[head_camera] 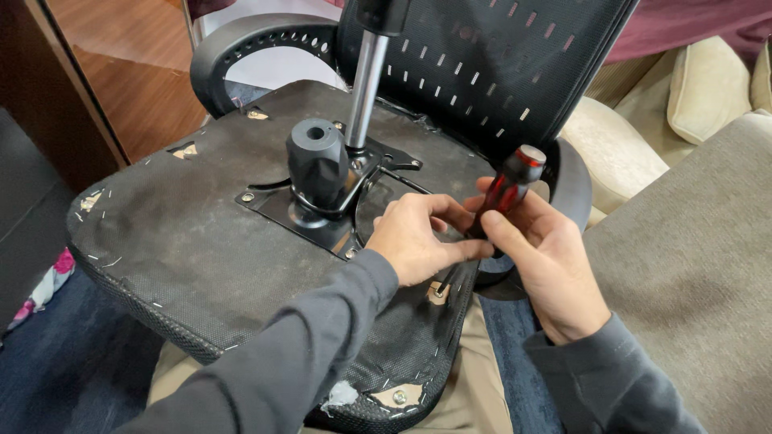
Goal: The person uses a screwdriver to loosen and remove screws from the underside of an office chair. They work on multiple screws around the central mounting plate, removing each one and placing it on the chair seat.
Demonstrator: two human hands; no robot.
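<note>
An office chair lies upside down, its black fabric seat underside [193,241] facing up. A black metal mechanism plate [281,210] with a black cylinder socket [318,165] is bolted at its middle. My right hand [547,257] grips a screwdriver with a red and black handle [508,186], held upright near the seat's right edge by the black armrest [572,189]. My left hand [418,239] pinches around the screwdriver's lower shaft, next to the plate's corner. The screwdriver's tip is hidden behind my fingers.
The mesh backrest [482,64] rises behind the seat, with a chrome rod [366,80] standing in front of it. The other armrest [257,48] curves at the back left. A beige cushioned sofa [700,96] is on the right, a wooden floor [137,72] at the back left.
</note>
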